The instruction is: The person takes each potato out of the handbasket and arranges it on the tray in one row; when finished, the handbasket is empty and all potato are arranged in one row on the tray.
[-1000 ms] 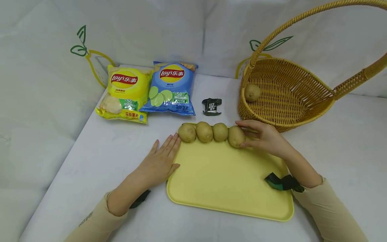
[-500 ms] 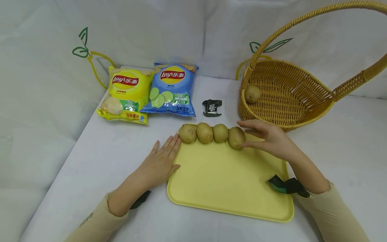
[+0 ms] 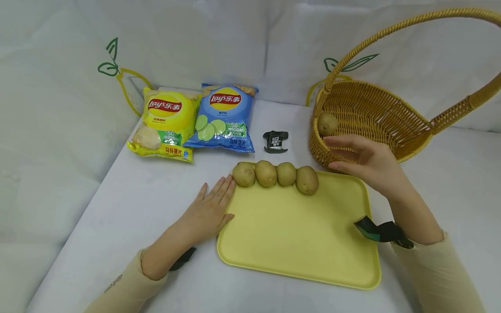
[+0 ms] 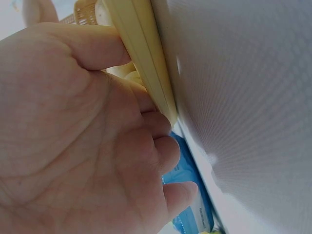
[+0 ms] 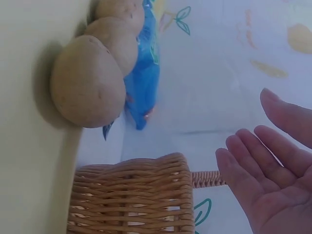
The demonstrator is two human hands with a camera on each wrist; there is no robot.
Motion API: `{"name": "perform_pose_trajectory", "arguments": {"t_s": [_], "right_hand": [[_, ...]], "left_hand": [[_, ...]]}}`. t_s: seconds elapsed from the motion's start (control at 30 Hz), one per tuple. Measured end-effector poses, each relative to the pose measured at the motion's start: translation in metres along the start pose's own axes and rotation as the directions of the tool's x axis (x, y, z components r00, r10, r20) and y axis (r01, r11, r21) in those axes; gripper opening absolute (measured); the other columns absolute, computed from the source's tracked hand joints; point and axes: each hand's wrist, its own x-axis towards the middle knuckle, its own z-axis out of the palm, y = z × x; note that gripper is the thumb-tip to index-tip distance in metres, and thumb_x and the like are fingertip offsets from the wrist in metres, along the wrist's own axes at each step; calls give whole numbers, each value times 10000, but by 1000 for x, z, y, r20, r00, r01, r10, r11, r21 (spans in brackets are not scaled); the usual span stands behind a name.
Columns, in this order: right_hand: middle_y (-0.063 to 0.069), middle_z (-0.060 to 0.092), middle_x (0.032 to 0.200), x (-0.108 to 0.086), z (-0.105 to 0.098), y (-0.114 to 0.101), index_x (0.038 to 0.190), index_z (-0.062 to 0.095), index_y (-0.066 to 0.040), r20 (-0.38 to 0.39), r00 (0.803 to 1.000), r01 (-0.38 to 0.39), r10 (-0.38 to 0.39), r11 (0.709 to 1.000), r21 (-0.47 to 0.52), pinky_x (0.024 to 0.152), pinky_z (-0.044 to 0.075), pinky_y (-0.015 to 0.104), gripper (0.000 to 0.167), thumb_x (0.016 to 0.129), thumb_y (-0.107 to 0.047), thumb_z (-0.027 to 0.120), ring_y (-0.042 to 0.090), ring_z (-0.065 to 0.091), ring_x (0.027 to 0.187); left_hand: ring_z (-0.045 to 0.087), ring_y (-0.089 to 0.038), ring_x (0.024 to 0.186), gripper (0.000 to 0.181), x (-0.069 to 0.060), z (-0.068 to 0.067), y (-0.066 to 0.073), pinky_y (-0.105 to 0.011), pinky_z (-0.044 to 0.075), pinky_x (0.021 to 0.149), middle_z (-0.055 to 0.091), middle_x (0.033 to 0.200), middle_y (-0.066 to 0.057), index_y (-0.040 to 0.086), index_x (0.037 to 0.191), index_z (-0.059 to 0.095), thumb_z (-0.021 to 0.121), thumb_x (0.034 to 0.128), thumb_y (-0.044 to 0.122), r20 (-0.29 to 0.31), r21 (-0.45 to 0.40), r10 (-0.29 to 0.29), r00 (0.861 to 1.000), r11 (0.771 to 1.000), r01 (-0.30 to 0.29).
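Observation:
My left hand point(image 3: 205, 217) lies with straight fingers along the left edge of the yellow tray point(image 3: 293, 234); the left wrist view shows its fingertips against the tray's outer side. Several potatoes stand in a row along the tray's far edge, ending at the right with a larger potato point(image 3: 307, 180). My right hand point(image 3: 372, 167) hovers over the near rim of the wicker basket point(image 3: 372, 104), fingers extended, thumb apart, holding nothing. Just beyond its fingertips, one potato point(image 3: 328, 124) sits at the left inside the basket. Part of the basket's inside is hidden behind this hand.
A yellow chip bag point(image 3: 164, 124) and a blue chip bag point(image 3: 223, 117) lie at the back left, overlapping slightly. Right of them is a small black packet point(image 3: 275, 141). The basket's tall handle point(image 3: 411, 21) arches above the back right.
My right hand has let go of the rightmost potato in the row and moved up and right to the basket. My left hand stays at the tray's edge.

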Motion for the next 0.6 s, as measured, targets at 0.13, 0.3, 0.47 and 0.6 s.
{"name": "perform_pose_trajectory", "arguments": {"t_s": [0.13, 0.3, 0.47, 0.6], "right_hand": [[48, 645, 1174, 8, -5, -1, 1163, 593, 121, -51, 997, -54, 51, 998, -40, 829, 493, 200, 410, 765, 205, 643, 125, 620, 1061], [60, 658, 1147, 18, -11, 4, 1162, 636, 44, -143, 978, -161, 151, 985, -56, 794, 501, 179, 397, 781, 152, 666, 100, 635, 1004], [19, 655, 1128, 27, -18, 13, 1181, 635, 16, -204, 951, -249, 235, 968, -45, 791, 501, 176, 375, 815, 95, 666, 74, 635, 972], [-41, 654, 1119, 33, -23, 21, 1214, 624, -8, -254, 929, -315, 270, 936, -156, 795, 481, 132, 370, 847, 6, 674, 68, 604, 1012]], "left_hand": [[55, -310, 1431, 702, 0, 0, 0, -569, 103, 1103, 79, 1558, -189, -54, 1484, 131, 474, 987, 305, -3, -5, 1, 1000, 1000, -1], [55, -311, 1431, 699, 0, -1, 1, -569, 105, 1103, 80, 1558, -189, -53, 1483, 133, 473, 988, 305, 2, -6, -1, 1000, 1000, 1], [49, -311, 1431, 699, 0, -2, 1, -567, 103, 1104, 74, 1559, -189, -52, 1484, 129, 468, 990, 307, 9, -4, -1, 1000, 1000, 1], [48, -310, 1432, 698, 0, -2, 1, -566, 102, 1104, 73, 1559, -188, -52, 1485, 127, 465, 991, 308, 12, -3, -1, 1000, 1000, 2]]}}
